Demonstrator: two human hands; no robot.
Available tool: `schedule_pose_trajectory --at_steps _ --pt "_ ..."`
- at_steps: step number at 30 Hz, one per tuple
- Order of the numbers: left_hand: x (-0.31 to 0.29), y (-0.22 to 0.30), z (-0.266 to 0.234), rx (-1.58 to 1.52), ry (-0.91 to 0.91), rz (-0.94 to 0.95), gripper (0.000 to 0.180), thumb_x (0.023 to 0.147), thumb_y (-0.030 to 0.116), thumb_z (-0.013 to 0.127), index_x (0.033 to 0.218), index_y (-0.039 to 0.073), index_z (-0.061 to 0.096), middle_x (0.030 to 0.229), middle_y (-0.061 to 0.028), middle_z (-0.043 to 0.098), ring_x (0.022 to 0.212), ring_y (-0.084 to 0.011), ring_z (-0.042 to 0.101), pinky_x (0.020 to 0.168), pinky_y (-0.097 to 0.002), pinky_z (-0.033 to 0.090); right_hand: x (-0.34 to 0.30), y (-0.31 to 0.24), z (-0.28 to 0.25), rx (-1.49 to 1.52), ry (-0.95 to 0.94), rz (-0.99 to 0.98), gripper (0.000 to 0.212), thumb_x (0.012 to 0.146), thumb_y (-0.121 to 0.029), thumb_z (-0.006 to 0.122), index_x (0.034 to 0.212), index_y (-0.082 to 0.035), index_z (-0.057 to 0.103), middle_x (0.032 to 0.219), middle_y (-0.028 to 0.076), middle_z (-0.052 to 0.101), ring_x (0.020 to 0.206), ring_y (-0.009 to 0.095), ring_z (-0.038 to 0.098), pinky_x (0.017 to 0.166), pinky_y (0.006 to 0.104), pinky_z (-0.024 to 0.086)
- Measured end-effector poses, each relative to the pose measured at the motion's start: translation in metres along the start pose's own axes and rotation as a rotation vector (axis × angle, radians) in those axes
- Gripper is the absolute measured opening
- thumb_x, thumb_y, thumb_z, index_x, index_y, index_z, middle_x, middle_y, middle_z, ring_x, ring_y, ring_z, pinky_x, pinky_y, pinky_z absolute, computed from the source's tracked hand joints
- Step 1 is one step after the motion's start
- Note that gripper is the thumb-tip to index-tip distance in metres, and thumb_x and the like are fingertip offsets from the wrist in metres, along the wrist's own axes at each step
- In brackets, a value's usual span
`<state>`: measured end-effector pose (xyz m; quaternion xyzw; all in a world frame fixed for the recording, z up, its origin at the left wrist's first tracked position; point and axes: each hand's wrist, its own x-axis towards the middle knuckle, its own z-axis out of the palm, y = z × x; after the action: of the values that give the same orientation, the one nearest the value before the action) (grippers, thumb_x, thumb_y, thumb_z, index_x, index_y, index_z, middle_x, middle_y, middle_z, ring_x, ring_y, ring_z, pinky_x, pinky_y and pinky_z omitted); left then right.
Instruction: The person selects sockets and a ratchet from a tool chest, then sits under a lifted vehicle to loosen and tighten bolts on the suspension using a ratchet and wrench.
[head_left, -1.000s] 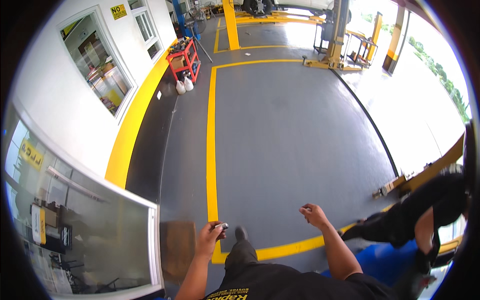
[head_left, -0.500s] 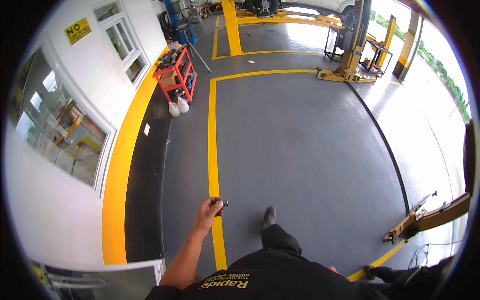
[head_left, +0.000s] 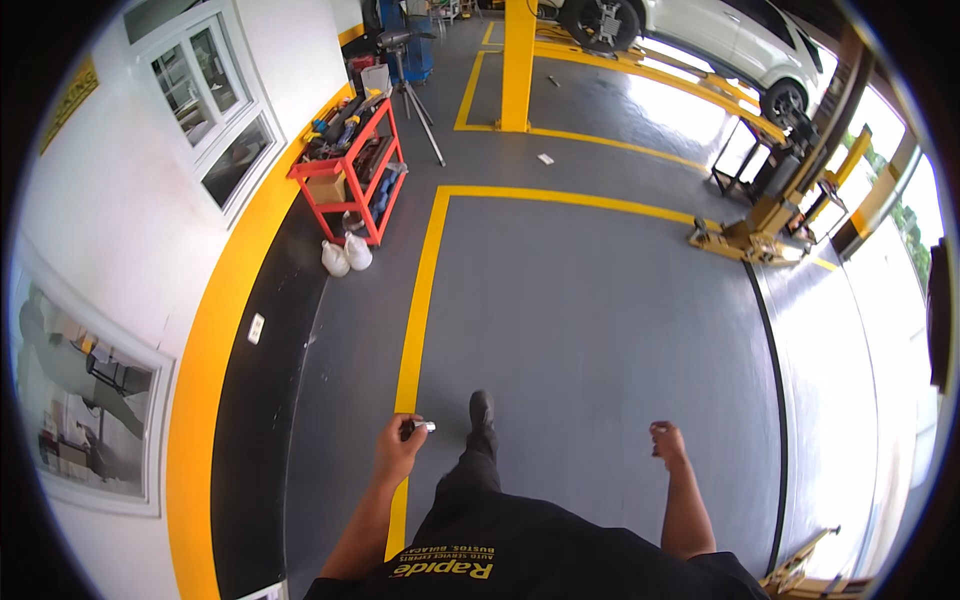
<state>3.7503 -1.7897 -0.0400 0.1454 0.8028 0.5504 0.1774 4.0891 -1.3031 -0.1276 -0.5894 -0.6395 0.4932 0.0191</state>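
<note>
My left hand [head_left: 398, 452] is out in front above the yellow floor line, its fingers closed round a small cylindrical metal piece [head_left: 427, 427]. One end of the piece looks bright silver and the part by my fingers dark; its exact kind is too small to tell. Over the grey floor to the right, my right hand [head_left: 669, 443] is curled closed. A pale spot shows at its fingers, but I cannot make out what, if anything, is in them. Neither hand touches any surface. A dark shoe [head_left: 482, 408] of mine is stepped forward between them.
A red tool cart [head_left: 350, 170] stands by the left wall, with white jugs [head_left: 347, 255] beside it and a tripod [head_left: 412, 100] behind. Ahead are a yellow post [head_left: 517, 70], a raised white car [head_left: 720, 40] and a lift post base [head_left: 750, 235].
I have walked forward; the cart, jugs and car look closer. My right hand has swung into view on the right. My left hand still holds the metal piece, its silver end now showing.
</note>
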Motion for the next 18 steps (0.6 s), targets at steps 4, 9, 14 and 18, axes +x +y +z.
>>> schedule_pose_trajectory --at_steps 4,9,14,18 --pt "0.208 0.044 0.054 -0.18 0.063 -0.063 0.023 0.097 0.02 0.072 0.105 -0.001 0.068 0.078 0.0003 0.062 0.068 -0.0076 0.055 0.064 -0.0257 0.045 0.118 -0.17 -0.015 -0.013 0.052 0.013 0.024 0.1 -0.021 0.066 0.121 -0.01 0.072 0.079 0.005 0.063 0.061 0.015 0.059 0.056 0.0343 0.057" --pt "0.455 0.148 0.114 -0.28 -0.132 -0.001 0.029 0.1 0.024 0.072 0.114 0.0 0.065 0.092 -0.0035 0.068 0.079 -0.0106 0.063 0.075 -0.027 0.052 0.231 -0.168 0.007 -0.268 -0.255 0.114 0.024 0.101 -0.026 0.066 0.118 -0.01 0.073 0.082 0.006 0.067 0.064 0.019 0.064 0.054 0.0368 0.057" --pt "0.711 0.228 0.155 -0.359 -0.192 0.122 0.026 0.099 0.019 0.071 0.114 -0.001 0.065 0.09 -0.0004 0.066 0.077 -0.0071 0.058 0.071 -0.0228 0.048 0.357 -0.219 0.064 -0.323 -0.347 0.283 0.023 0.101 -0.028 0.066 0.113 -0.01 0.073 0.084 0.007 0.069 0.071 0.021 0.066 0.061 0.0396 0.057" --pt "0.906 0.246 0.204 -0.395 -0.174 0.023 0.027 0.099 0.018 0.071 0.116 -0.001 0.065 0.092 -0.001 0.067 0.079 -0.0072 0.058 0.073 -0.0236 0.05 0.527 -0.288 0.081 -0.496 -0.361 0.176 0.023 0.101 -0.03 0.065 0.11 -0.01 0.074 0.086 0.008 0.071 0.075 0.024 0.068 0.066 0.0419 0.056"
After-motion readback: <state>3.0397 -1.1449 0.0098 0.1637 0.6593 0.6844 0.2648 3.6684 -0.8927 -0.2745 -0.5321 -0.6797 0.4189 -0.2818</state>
